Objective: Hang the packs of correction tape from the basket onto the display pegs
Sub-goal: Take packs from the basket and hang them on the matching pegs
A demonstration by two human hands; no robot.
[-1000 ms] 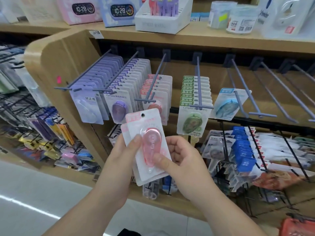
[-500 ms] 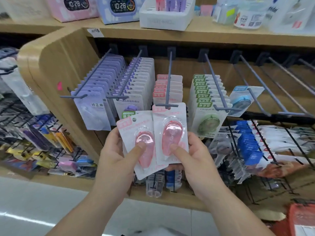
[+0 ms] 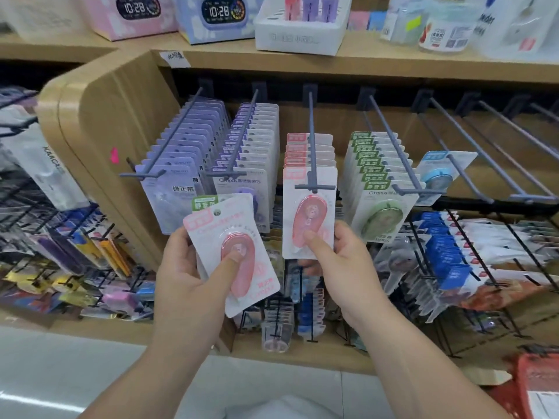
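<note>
Now: right hand (image 3: 341, 261) pinches a pack (image 3: 308, 219) at the centre-frame peg (image 3: 312, 158); left hand (image 3: 187, 282) grips the spare (image 3: 242, 267). Next I'd push it back.

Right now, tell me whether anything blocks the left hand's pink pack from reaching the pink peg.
Yes. The right hand holds a second pink pack at the tip of the pink peg, where the pack in the left hand would have to slide on. Nothing else visible lies between them.

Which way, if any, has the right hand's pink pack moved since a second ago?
Yes: the pink pack rose from the left-hand stack to the peg tip.
</note>
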